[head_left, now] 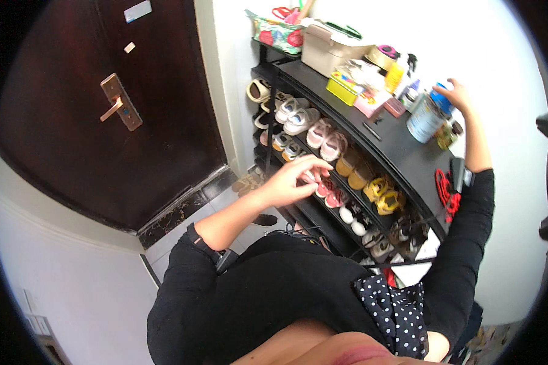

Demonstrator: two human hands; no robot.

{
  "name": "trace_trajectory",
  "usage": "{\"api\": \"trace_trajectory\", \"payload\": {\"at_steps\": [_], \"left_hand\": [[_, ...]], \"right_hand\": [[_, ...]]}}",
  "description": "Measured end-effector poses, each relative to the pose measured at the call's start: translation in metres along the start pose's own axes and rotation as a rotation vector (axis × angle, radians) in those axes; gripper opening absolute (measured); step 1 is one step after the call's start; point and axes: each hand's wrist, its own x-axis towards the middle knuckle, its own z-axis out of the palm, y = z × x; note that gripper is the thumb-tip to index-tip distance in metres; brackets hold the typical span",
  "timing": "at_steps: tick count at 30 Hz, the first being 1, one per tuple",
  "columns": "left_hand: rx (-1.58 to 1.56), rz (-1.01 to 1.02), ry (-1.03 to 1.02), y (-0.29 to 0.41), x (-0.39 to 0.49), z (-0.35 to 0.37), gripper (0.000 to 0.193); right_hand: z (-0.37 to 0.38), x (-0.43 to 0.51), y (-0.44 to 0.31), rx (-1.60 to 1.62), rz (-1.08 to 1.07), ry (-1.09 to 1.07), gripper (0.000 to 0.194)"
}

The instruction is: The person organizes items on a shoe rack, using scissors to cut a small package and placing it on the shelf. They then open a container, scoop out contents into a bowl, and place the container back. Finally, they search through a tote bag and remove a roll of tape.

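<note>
My right hand point(456, 95) reaches to the rack's top shelf, its fingers around the upper part of a blue item point(442, 101) that stands in or on a light-blue printed can point(424, 119); which of the two cannot be told. Beside the can is a bottle of yellowish liquid point(446, 137). My left hand point(301, 175) hovers in front of the shoe shelves, fingers slightly bent and apart, holding nothing. Behind it lie pink-and-white shoes point(328, 139) and red shoes point(332, 198). A dark pen-like item point(372, 131) lies on the top shelf.
The black shoe rack point(404, 153) bears a beige bin point(319, 48), a yellow-green box point(342, 89), a pink box point(371, 104), a yellow spray bottle point(394, 76) and a red cord point(445, 191). Yellow sandals point(387, 198) sit below. A dark door point(164, 137) with a handle stands left.
</note>
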Motion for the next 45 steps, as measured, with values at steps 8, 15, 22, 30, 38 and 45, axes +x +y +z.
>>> {"api": "trace_trajectory", "payload": {"at_steps": [8,15,22,30,38,45], "left_hand": [[0.508,-0.011,0.528,-0.034,0.111,-0.201,0.027],[0.992,0.141,0.809,-0.050,0.245,-0.359,0.026],[1.193,0.187,0.690,-0.078,0.332,-0.422,0.019],[1.093,0.328,0.597,-0.095,0.351,-0.431,0.016],[0.707,0.619,0.433,-0.056,0.332,-0.381,0.016],[0.890,0.700,-0.058,-0.028,0.376,-0.314,0.030]], "right_hand": [[0.012,0.021,0.027,0.028,-0.083,-0.277,0.073],[0.010,-0.001,0.030,0.005,-0.024,-0.216,0.063],[-0.004,-0.023,0.022,0.011,-0.025,-0.204,0.064],[-0.010,-0.034,0.010,0.031,-0.040,-0.193,0.067],[-0.017,-0.040,-0.019,-0.012,-0.019,-0.250,0.068],[-0.017,-0.039,-0.010,0.009,0.011,-0.279,0.069]]}}
